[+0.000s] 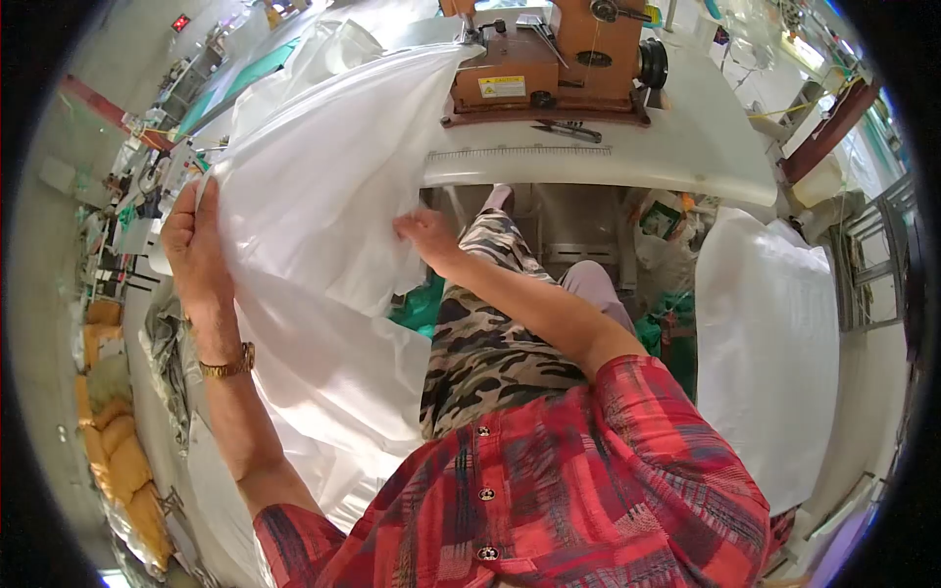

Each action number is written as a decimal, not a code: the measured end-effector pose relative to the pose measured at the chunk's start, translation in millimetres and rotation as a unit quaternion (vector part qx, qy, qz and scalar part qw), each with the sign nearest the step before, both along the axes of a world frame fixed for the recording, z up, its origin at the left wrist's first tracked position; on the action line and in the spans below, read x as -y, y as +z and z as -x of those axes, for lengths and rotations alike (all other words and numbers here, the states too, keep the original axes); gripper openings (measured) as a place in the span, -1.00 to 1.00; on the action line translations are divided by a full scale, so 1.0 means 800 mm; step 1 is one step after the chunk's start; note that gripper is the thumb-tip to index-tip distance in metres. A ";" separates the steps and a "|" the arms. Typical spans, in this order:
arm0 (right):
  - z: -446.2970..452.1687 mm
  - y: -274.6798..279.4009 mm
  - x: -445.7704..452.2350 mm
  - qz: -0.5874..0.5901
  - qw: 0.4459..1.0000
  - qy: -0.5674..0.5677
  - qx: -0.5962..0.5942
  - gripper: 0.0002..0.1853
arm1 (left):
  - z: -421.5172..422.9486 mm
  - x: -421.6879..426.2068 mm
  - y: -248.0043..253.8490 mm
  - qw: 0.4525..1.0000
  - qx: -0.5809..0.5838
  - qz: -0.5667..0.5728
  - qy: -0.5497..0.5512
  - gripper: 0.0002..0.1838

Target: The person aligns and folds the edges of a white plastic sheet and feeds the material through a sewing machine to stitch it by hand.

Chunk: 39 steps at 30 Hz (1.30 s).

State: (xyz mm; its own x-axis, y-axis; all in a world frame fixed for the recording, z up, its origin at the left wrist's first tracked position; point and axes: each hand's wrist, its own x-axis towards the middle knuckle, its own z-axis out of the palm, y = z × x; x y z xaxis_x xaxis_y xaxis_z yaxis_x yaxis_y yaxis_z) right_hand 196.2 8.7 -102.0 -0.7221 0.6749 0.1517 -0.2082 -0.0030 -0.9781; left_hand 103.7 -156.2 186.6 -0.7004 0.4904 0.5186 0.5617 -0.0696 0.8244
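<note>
A large sheet of thin white fabric [323,167] stretches from the brown sewing machine [549,73] down over my lap's left side. My left hand [199,240], a gold watch on its wrist, grips the sheet's left edge, thumb and fingers closed on it. My right hand [428,238] is curled at the sheet's right edge, slightly blurred, with the fabric at its fingertips. Under the machine's head, the sheet's upper corner meets the needle area, where details are too small to make out. Thread snips [569,130] lie on the table just in front of the machine.
The white sewing table [706,162] has a ruler scale [520,151] along its front edge. To my right hangs a pile of white fabric [769,343]. Plastic bags [667,230] sit beneath the table, and yellow bundles [123,441] lie along the left side.
</note>
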 end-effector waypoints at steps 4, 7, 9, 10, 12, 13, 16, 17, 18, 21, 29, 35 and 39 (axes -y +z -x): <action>-0.026 0.036 0.034 -0.018 0.999 0.017 0.022 -0.66 | 0.021 -0.002 -0.003 0.976 -0.199 0.064 0.060 -0.79; -0.064 0.119 0.063 -0.094 0.995 -0.034 0.018 -0.73 | 0.028 -0.007 -0.006 0.955 -0.266 0.078 0.103 -0.80; -0.068 0.154 0.071 -0.238 0.961 -0.009 -0.138 -0.76 | 0.023 -0.005 -0.007 0.952 -0.277 0.088 0.100 -0.80; -0.061 0.149 0.067 -0.238 0.962 -0.011 -0.137 -0.76 | 0.021 -0.005 -0.005 0.957 -0.259 0.090 0.097 -0.80; -0.039 0.131 0.052 -0.270 0.948 0.025 -0.168 -0.77 | 0.028 -0.004 -0.006 0.961 -0.244 0.088 0.096 -0.80; -0.036 0.119 0.042 -0.123 0.979 0.118 -0.115 -0.74 | 0.042 0.000 -0.011 0.965 -0.237 0.085 0.076 -0.80; -0.023 0.054 0.017 0.173 0.962 0.044 -0.209 -0.63 | 0.037 -0.002 -0.009 0.972 -0.220 0.071 0.045 -0.79; -0.024 0.043 0.010 0.173 0.962 0.044 -0.206 -0.63 | 0.032 -0.004 -0.010 0.975 -0.212 0.057 0.035 -0.79; -0.026 0.041 0.005 0.212 0.966 -0.019 -0.147 -0.63 | 0.033 -0.003 -0.012 0.975 -0.210 0.057 0.036 -0.79; -0.016 0.046 -0.002 0.203 0.972 -0.101 -0.068 -0.61 | 0.036 -0.005 -0.014 0.983 -0.173 0.045 0.029 -0.79; 0.047 0.014 -0.007 -0.045 0.980 -0.154 0.114 -0.65 | 0.037 0.002 -0.027 0.990 -0.135 0.048 0.019 -0.77; 0.092 -0.079 -0.035 -0.387 0.883 -0.245 0.105 -0.65 | -0.024 0.027 -0.103 0.938 -0.292 0.187 0.008 -0.40; -0.003 -0.065 -0.039 -0.333 0.925 -0.148 0.108 -0.68 | -0.055 0.009 -0.166 0.853 -0.327 0.405 0.018 -0.40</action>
